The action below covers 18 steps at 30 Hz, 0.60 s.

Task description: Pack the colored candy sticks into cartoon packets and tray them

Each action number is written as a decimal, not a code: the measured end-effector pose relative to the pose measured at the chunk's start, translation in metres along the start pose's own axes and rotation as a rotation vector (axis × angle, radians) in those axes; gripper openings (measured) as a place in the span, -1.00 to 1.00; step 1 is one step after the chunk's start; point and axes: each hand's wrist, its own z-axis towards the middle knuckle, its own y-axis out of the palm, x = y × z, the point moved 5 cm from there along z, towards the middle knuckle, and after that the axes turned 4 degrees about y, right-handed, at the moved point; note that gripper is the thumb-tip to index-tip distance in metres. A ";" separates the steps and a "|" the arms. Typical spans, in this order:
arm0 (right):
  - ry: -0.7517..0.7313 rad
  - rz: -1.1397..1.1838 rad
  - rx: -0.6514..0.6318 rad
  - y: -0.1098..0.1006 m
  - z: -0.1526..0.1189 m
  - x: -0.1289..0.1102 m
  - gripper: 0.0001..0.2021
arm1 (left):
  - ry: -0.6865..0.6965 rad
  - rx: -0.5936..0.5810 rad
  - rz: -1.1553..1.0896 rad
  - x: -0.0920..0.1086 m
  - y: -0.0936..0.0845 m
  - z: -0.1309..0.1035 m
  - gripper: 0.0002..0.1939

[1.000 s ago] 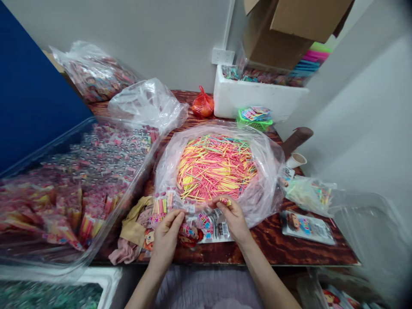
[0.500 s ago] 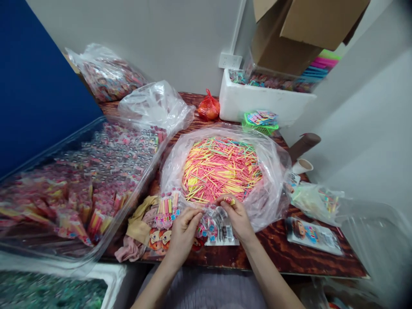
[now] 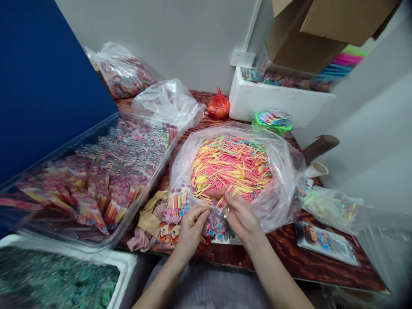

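Angling inward, left hand (image 3: 190, 229) pinches beside right hand (image 3: 242, 216) holding sticks (image 3: 230, 191).

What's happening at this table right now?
A person's right hand holds a few pink and yellow sticks at the near edge of an open plastic bag heaped with coloured sticks. The left hand is pinched closed beside it, over printed packets; whether it grips one is hard to tell. To the left, a clear tub holds many filled packets.
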 end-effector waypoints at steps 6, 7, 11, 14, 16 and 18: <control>-0.047 -0.358 0.020 0.011 -0.020 -0.007 -0.70 | 0.000 0.062 -0.081 -0.007 -0.005 -0.004 -0.80; -0.082 -0.385 0.050 0.011 -0.023 -0.010 -0.68 | -0.020 0.077 -0.094 -0.009 -0.006 -0.005 -0.79; -0.228 -0.586 0.133 0.013 -0.029 -0.017 -0.75 | -0.081 0.090 -0.141 -0.013 -0.008 -0.009 -0.77; -0.260 -0.753 0.095 0.016 -0.031 -0.015 -0.76 | -0.104 0.095 -0.171 -0.011 -0.009 -0.012 -0.78; -0.306 -0.801 0.103 0.017 -0.033 -0.016 -0.78 | -0.126 0.103 -0.200 -0.010 -0.009 -0.014 -0.79; -0.361 -0.870 0.090 0.019 -0.034 -0.016 -0.83 | -0.137 0.111 -0.231 -0.008 -0.009 -0.016 -0.79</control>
